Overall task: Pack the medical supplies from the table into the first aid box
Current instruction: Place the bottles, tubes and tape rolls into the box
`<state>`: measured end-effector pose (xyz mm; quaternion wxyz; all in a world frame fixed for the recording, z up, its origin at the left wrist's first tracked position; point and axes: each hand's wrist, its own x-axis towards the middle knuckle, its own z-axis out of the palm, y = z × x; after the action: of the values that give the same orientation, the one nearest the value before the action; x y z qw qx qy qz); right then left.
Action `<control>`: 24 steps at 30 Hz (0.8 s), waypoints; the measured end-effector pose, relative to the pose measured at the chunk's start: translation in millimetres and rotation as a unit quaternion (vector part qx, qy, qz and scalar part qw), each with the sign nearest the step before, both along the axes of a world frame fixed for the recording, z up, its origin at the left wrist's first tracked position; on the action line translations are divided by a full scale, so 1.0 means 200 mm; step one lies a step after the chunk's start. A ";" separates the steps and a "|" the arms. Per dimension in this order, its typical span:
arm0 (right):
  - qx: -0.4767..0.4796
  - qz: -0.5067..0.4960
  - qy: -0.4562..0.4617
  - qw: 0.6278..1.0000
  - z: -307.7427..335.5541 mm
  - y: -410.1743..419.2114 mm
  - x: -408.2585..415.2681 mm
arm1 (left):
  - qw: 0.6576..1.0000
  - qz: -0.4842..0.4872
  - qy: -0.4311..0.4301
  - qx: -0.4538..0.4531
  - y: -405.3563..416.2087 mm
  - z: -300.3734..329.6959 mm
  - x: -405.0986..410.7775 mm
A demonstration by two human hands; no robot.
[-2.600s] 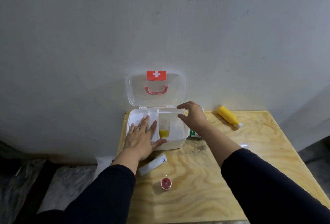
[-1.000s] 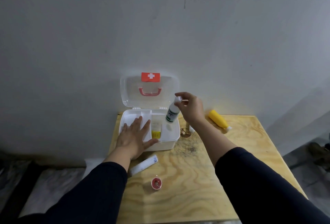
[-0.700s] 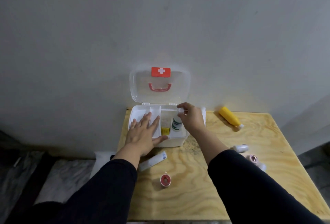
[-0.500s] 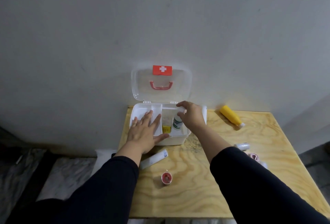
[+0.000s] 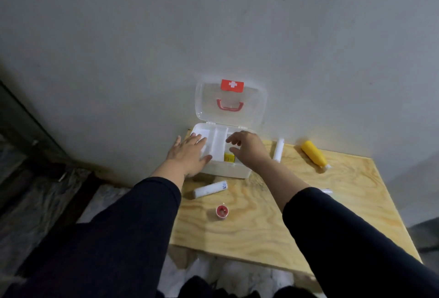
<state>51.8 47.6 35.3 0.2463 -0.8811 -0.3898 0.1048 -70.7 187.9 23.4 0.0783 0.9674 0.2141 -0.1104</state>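
The white first aid box (image 5: 225, 172) stands at the table's back left with its clear lid (image 5: 251, 107) open against the wall. My left hand (image 5: 187, 155) lies flat on the box's left compartment. My right hand (image 5: 248, 148) hovers over the right compartment with its fingers apart and nothing visible in them. A small yellow pack (image 5: 229, 157) sits inside the box between my hands. A white tube (image 5: 210, 189) and a red tape roll (image 5: 222, 212) lie on the table in front of the box. A yellow bottle (image 5: 313, 156) lies at the back right.
A white stick-shaped item (image 5: 278, 150) lies just right of the box. A small white item (image 5: 327, 190) peeks out behind my right forearm. The plywood table (image 5: 261, 231) ends at a grey wall behind and drops to a dark floor on the left.
My right hand carried a white bottle with a green label down into the box and then spread its fingers; the bottle is out of sight now. My left hand stayed on the box.
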 end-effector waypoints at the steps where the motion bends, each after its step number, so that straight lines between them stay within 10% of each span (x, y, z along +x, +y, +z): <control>1: -0.002 0.010 0.007 1.000 -0.01 -0.01 -0.02 | 1.000 0.007 0.005 -0.004 -0.02 0.00 -0.03; 24: -0.081 -0.196 0.049 0.976 -0.06 -0.91 0.40 | 0.987 -0.078 0.001 -0.140 -0.68 0.11 0.59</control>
<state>131.7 -134.1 22.8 0.2082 -0.9514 -0.1870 0.1286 47.1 52.4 45.7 0.2039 0.9606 0.1203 -0.1459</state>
